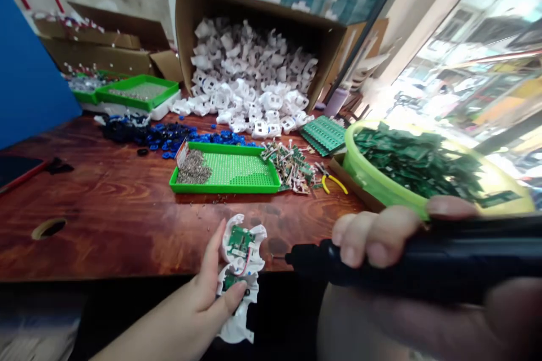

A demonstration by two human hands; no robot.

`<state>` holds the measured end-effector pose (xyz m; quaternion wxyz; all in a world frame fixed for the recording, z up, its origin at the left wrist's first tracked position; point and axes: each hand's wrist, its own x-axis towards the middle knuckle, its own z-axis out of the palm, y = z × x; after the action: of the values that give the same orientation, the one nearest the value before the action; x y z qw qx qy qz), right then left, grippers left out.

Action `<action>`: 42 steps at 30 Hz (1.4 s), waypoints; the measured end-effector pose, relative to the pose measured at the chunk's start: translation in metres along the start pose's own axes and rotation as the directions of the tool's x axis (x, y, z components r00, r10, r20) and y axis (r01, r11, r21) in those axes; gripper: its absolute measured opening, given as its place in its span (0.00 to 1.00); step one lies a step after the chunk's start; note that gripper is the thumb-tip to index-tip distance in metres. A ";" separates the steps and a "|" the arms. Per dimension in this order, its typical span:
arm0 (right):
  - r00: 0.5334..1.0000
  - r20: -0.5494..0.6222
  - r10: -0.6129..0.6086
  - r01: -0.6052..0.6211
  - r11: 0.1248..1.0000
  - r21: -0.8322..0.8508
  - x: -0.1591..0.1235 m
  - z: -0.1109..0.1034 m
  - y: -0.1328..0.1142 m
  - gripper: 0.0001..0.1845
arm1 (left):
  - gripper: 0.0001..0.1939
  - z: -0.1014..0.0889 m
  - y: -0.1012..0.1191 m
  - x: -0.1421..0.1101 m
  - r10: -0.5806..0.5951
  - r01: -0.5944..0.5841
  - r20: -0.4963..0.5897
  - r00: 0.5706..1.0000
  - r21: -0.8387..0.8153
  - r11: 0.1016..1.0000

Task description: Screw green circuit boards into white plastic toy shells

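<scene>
My left hand [212,287] grips a white plastic housing [240,321] just off the table's front edge. Green circuit boards [240,241] sit inside the housing, with a thin red wire running between its upper and lower parts. The thumb presses over the lower board. My right hand [381,234] is wrapped round a black electric screwdriver [389,262], blurred at the right. The screwdriver's thin bit points left toward the housing, and a small gap separates them.
A green tray [224,188] with small screws lies mid-table, beside loose wired boards [292,166] and yellow-handled pliers [334,180]. Behind are a carton [184,39] of white housings, blue parts [169,138] and green board panels [324,134]. A yellow basin [353,152] of green boards stands right.
</scene>
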<state>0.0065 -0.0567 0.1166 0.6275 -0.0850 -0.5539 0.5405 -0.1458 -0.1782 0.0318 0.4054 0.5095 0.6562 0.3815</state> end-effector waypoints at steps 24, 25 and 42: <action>0.995 -0.024 -0.096 0.098 0.989 0.110 0.023 0.005 0.025 0.13 | 0.22 0.000 0.016 0.046 0.444 -0.142 -0.278 0.852 0.693 0.707; 0.996 -0.014 -0.093 0.094 0.988 0.124 0.022 0.006 0.024 0.13 | 0.18 0.001 0.019 0.045 0.507 -0.201 -0.259 0.822 0.701 0.685; 0.996 0.061 -0.073 0.065 0.991 0.117 0.010 0.010 0.021 0.15 | 0.09 0.003 0.023 0.044 0.582 -0.365 -0.250 0.774 0.575 0.733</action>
<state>-0.0153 -0.0451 0.1114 0.6313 -0.0121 -0.5446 0.5519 -0.1414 -0.1311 0.0451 -0.0017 0.6560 0.6452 0.3916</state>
